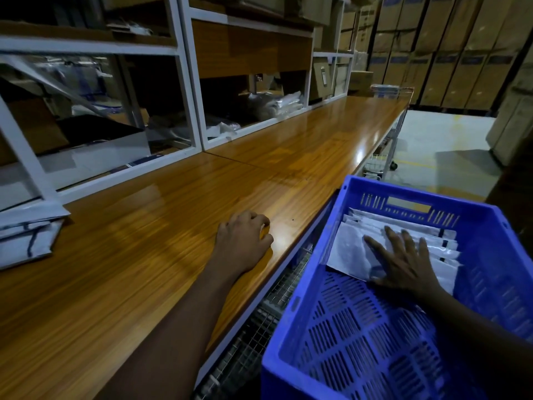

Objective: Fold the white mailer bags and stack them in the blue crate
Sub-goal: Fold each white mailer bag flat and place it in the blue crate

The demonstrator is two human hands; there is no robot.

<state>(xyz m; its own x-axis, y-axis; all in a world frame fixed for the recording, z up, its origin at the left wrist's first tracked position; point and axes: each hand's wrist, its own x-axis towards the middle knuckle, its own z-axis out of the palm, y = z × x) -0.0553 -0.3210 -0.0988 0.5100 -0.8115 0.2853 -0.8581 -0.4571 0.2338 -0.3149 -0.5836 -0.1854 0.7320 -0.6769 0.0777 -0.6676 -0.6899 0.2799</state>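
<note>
1. Right hand (403,261): open, fingers straight and spread, palm down on the top bag of the folded mailer bags (354,252). It grips nothing. The flat press most likely serves to expel trapped air and hold the fold shut, so that the top bag lies level on the stack.

2. Left hand (243,243): rests on the worktop (144,255) near its right edge, fingers loosely curled, holding nothing that shows. It appears to act as a brace while the body leans toward the crate.

3. Folded mailer bags: they lie inside the blue crate (418,194), against its far wall, overlapping 1 on another in a staggered stack. The near half of the crate floor is bare, which leaves room for further bags.

4. Blue crate: it stands just beside the worktop on the right, below the worktop surface, apparently on a wire cart (277,307). This position keeps it within reach of the right hand.

5. Unfolded mailer bags (26,238): a small pile lies at the far left of the worktop, well apart from both hands, in front of the shelving (187,82).

6. Status: the task is judged partly complete. The next step calls for the left hand to reach across to the pile.

Caution: slick bags may slide or spring open once the pressure comes off.
</note>
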